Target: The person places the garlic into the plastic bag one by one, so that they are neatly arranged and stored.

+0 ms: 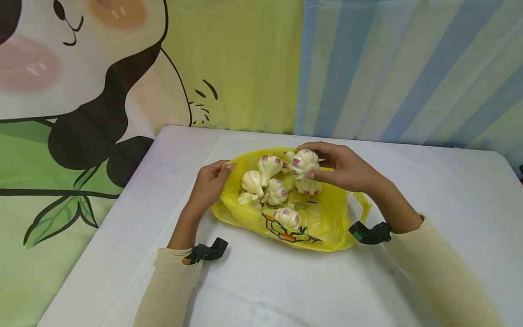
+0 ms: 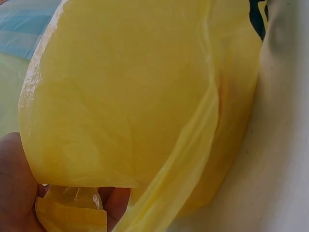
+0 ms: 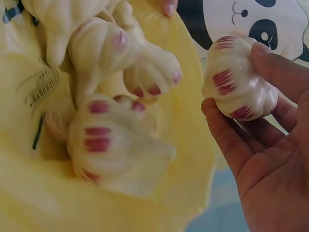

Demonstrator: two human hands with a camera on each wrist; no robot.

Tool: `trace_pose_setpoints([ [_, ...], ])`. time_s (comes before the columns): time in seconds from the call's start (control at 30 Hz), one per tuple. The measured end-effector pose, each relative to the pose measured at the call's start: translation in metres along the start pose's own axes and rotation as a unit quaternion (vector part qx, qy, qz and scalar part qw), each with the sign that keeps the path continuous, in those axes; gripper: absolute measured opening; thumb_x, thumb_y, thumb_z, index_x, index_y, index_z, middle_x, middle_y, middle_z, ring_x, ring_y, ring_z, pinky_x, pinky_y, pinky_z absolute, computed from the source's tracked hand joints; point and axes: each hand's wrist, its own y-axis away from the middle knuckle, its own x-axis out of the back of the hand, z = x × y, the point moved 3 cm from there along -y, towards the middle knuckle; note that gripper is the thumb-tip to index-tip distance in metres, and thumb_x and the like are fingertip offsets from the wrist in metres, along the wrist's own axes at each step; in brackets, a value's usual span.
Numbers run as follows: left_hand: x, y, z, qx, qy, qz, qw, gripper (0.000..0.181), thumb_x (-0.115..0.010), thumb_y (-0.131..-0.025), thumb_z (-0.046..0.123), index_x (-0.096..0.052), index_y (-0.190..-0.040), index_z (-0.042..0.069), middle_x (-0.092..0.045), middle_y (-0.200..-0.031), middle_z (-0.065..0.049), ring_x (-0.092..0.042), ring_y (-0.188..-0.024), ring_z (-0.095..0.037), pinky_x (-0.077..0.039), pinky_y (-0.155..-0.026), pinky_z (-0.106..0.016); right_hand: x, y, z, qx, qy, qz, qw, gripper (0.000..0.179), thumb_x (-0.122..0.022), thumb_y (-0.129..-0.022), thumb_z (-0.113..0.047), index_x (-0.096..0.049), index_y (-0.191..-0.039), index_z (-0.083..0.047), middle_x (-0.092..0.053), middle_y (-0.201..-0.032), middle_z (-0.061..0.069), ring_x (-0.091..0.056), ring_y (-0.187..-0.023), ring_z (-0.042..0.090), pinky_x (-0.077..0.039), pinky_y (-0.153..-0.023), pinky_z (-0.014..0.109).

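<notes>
A yellow plastic bag (image 1: 331, 227) lies on the table with its mouth spread wide. Several white garlic bulbs (image 1: 251, 182) with purple marks rest inside it. My left hand (image 1: 209, 185) pinches the bag's left rim between thumb and fingers; in the left wrist view the yellow film (image 2: 125, 96) fills most of the picture. At the bag's far right edge, my right hand (image 1: 347, 168) grips one garlic bulb (image 3: 239, 79) between thumb and fingertips. That bulb is up above the others, and the right wrist view shows it beside the bag's rim.
The white-covered table (image 1: 429, 190) extends around the bag. Behind it hangs a curtain (image 1: 367, 68) with blue stripes and a panda picture (image 1: 81, 91) at left. A yellow bag handle (image 1: 362, 206) sticks out near the right wrist, and each wrist wears a black camera (image 1: 209, 250).
</notes>
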Motion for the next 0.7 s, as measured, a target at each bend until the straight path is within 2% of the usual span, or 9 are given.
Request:
trace_pose_setpoints([
  [0.1,-0.001,0.0,0.0,0.0,0.002,-0.002,1.0,0.04,-0.05,-0.102,0.037,-0.066,-0.124,0.007,-0.066,-0.108,-0.006,-0.056,-0.082,-0.021,-0.047,-0.067,-0.027,-0.01,-0.007,0.002,-0.005,-0.011,-0.009,0.9999,0.052,-0.071,-0.089,-0.006,-0.052,-0.138,-0.007,-0.055,-0.13,0.005,-0.054,-0.114,0.019,-0.046,-0.096,0.038],
  [0.37,-0.003,-0.002,0.002,0.0,0.003,-0.007,1.0,0.042,-0.05,-0.102,0.038,-0.065,-0.126,0.008,-0.066,-0.114,-0.005,-0.06,-0.089,-0.019,-0.05,-0.072,-0.028,-0.022,-0.012,0.009,-0.007,-0.015,-0.03,0.9994,0.053,-0.071,-0.088,-0.005,-0.051,-0.138,-0.005,-0.051,-0.137,0.008,-0.052,-0.119,0.021,-0.043,-0.1,0.037],
  [0.7,-0.002,0.0,0.001,0.001,0.001,-0.005,1.0,0.041,-0.05,-0.102,0.039,-0.067,-0.124,0.008,-0.067,-0.113,-0.004,-0.06,-0.089,-0.019,-0.05,-0.073,-0.029,-0.028,-0.004,0.015,-0.005,0.04,-0.083,0.9957,0.07,-0.074,-0.087,-0.014,-0.039,-0.148,-0.01,-0.036,-0.15,0.007,-0.031,-0.138,0.027,-0.028,-0.109,0.051],
])
